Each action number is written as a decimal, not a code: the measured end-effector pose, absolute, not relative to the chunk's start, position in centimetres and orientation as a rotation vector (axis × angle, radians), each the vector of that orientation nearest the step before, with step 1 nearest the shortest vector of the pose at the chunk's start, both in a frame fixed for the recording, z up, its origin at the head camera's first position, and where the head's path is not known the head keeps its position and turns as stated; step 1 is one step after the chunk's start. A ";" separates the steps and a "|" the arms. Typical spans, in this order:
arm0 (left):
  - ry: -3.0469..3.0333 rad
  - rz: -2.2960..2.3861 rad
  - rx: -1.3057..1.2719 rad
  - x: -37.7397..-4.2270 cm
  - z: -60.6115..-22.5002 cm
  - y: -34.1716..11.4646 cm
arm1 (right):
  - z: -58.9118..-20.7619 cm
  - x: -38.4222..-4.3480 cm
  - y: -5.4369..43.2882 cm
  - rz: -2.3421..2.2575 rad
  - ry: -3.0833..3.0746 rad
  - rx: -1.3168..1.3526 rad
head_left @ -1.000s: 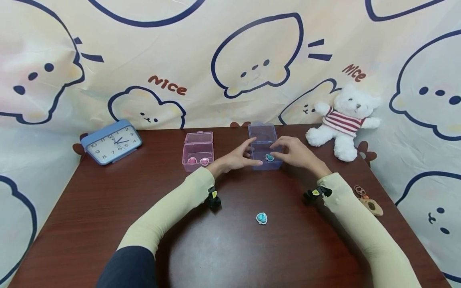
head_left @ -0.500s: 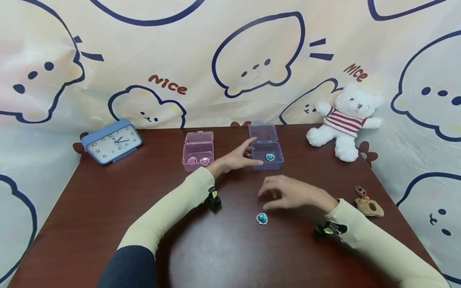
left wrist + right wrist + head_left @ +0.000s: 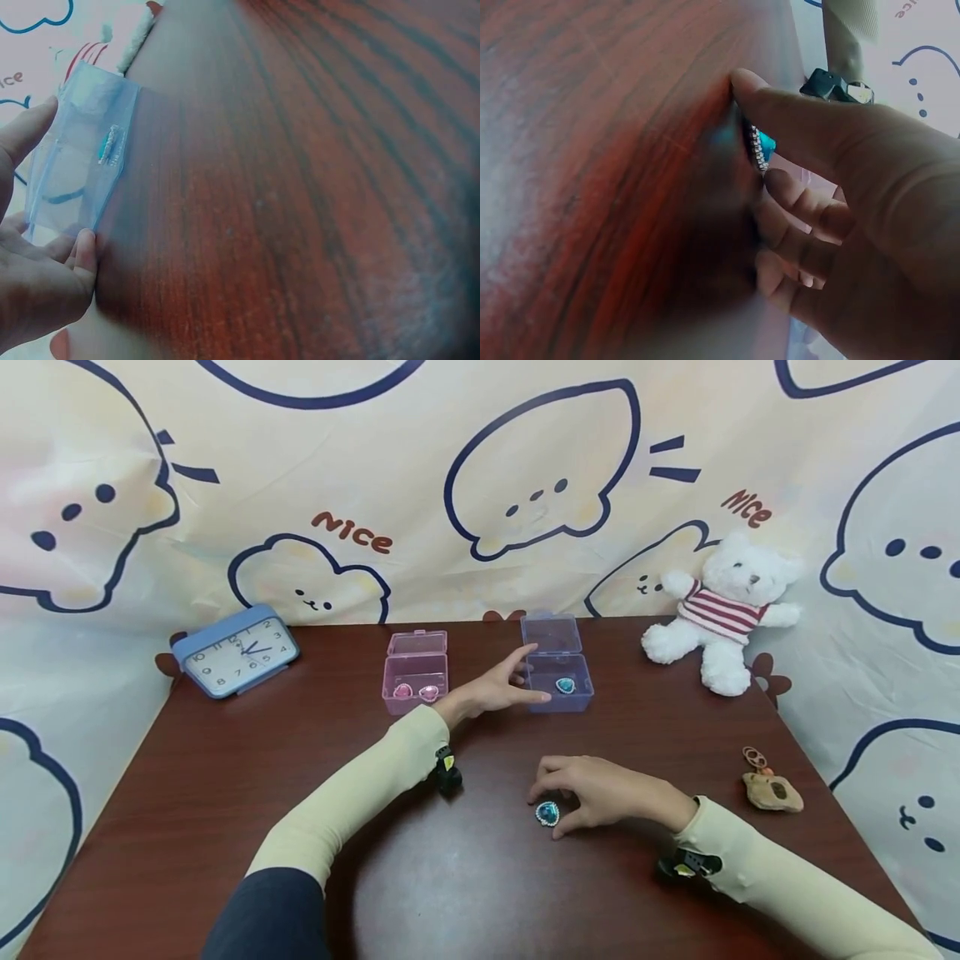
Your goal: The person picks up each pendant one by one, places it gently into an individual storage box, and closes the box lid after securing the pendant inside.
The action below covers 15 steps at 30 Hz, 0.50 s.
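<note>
My left hand (image 3: 491, 687) rests against the left side of a clear blue plastic box (image 3: 581, 701) with its lid raised. The forefinger reaches toward the lid, while the thumb touches the front corner (image 3: 96, 225). Inside that box lies a teal heart-shaped gem (image 3: 566, 686) with a beaded silver rim. A second heart-shaped gem (image 3: 547, 814) lies on the table nearer the front. My right hand (image 3: 603, 789) has its thumb and forefinger curved round this gem, fingertips right at its edge; the right wrist view shows its beaded rim (image 3: 759, 150) between them.
Left of my left hand is an open pink box (image 3: 415, 673) holding two pink gems. A blue clock (image 3: 240, 652) stands at the back left, a white teddy bear (image 3: 723, 614) at the back right. Near the right edge lies a keychain (image 3: 772, 792).
My right hand has left the blue box, come down toward the front of the table and put its fingers round the gem there. The left hand has stayed at the box.
</note>
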<state>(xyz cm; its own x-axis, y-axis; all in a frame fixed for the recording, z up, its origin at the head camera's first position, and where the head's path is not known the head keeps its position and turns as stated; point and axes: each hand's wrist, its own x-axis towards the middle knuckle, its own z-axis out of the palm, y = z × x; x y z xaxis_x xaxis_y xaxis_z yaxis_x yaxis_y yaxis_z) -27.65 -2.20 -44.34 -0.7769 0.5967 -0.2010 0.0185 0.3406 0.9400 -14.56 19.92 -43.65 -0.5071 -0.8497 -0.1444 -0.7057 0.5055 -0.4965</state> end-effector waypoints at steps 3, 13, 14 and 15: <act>2.085 1.453 0.536 -27.7 -44.3 -2.0 | -43.8 -14.5 20.1 -0.555 2.389 -1.290; 2.103 1.442 0.540 -27.7 -44.4 -2.1 | -43.8 -14.4 20.2 -0.622 2.390 -1.288; 2.103 1.443 0.541 -27.7 -44.4 -2.1 | -43.8 -14.4 20.2 -0.620 2.388 -1.288; 2.103 1.441 0.542 -27.7 -44.4 -2.1 | -43.8 -14.5 20.2 -0.618 2.384 -1.288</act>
<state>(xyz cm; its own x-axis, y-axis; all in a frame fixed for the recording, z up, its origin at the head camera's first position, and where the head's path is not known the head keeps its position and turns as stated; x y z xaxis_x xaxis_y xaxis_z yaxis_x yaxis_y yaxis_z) -27.68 -2.15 -44.36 -0.7798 0.5940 -0.1977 0.0300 0.3508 0.9360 -14.45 20.22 -43.82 -0.5193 -0.8482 -0.1044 -0.6906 0.4885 -0.5334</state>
